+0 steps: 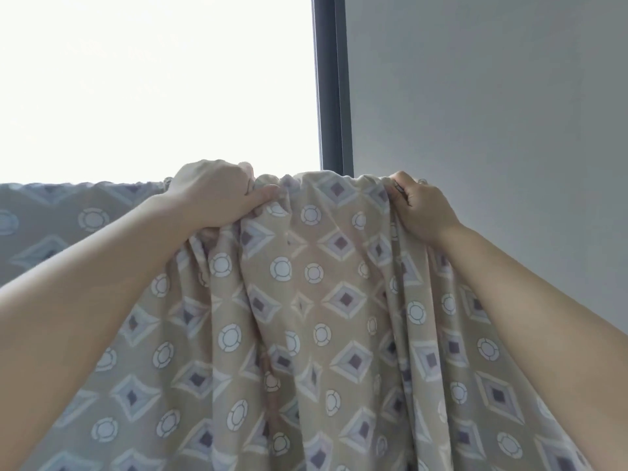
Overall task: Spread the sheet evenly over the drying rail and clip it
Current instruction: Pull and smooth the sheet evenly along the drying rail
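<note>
A beige sheet (306, 317) printed with diamonds and rings hangs over a rail at head height; the rail itself is hidden under the cloth. My left hand (217, 192) is closed on a bunch of the sheet at its top edge. My right hand (421, 205) grips the top edge further right, where the cloth is gathered into folds. Between the two hands the fabric is bunched and creased. To the left of my left hand the sheet (78, 212) lies flatter along the rail. No clip is visible.
A bright window (153, 79) fills the upper left behind the sheet. A dark window frame (331, 83) runs vertically above the rail. A plain grey wall (492, 96) is to the right.
</note>
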